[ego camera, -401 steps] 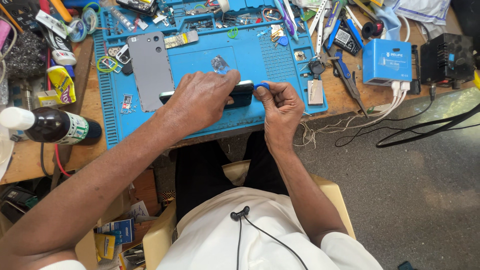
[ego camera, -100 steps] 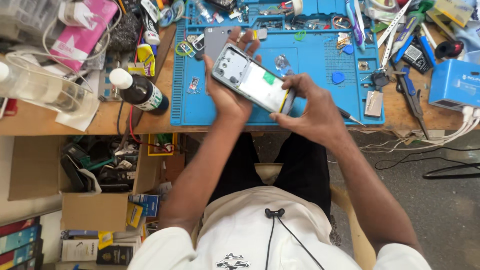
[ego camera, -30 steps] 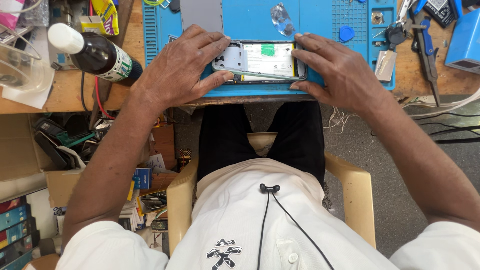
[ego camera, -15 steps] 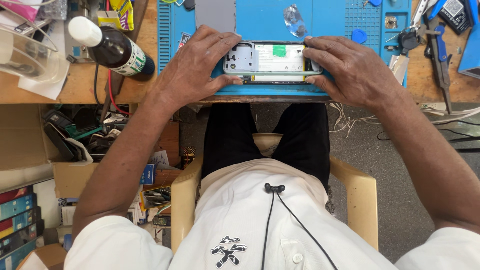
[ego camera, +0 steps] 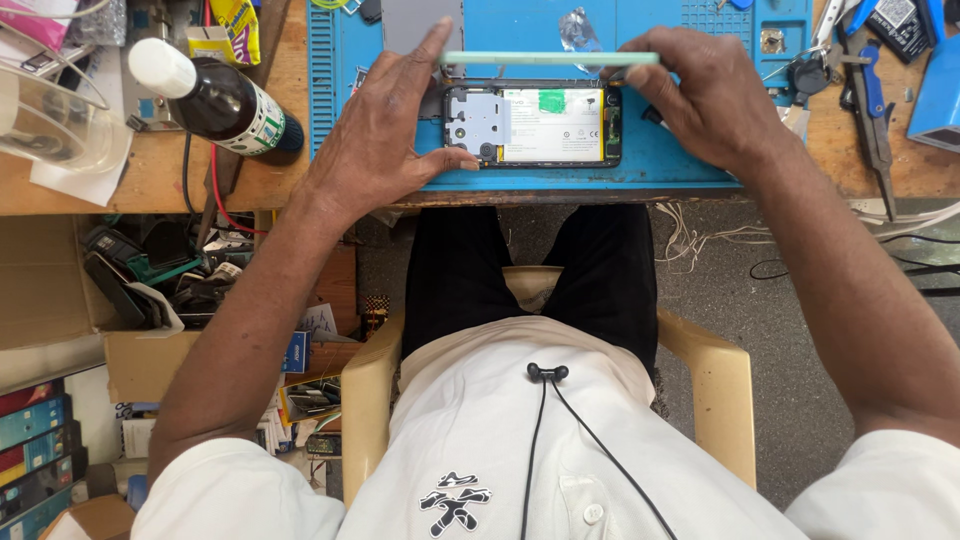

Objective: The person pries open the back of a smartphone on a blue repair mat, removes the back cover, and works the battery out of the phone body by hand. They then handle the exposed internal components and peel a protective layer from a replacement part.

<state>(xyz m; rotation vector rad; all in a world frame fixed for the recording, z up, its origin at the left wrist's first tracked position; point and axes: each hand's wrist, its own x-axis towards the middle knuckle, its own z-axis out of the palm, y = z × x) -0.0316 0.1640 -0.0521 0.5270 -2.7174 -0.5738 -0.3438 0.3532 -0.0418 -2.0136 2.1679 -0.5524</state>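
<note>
An opened phone (ego camera: 532,125) lies on the blue work mat (ego camera: 680,165), its white battery and circuit boards showing. Just above it a thin pale green back cover (ego camera: 548,59) is held edge-on between both hands. My left hand (ego camera: 385,130) grips the cover's left end with the fingertips, and its thumb rests at the phone's lower left corner. My right hand (ego camera: 705,95) holds the cover's right end and lies over the phone's right edge.
A dark bottle with a white cap (ego camera: 215,98) lies on the wooden bench at left. Screwdrivers and pliers (ego camera: 868,85) sit at right, with a blue box (ego camera: 938,85) beyond. An open cardboard box of parts (ego camera: 130,275) stands below the bench. A grey panel (ego camera: 415,25) lies on the mat.
The hands were pressed flat on the phone's two ends. Now the green back cover is off and raised on its edge above the phone.
</note>
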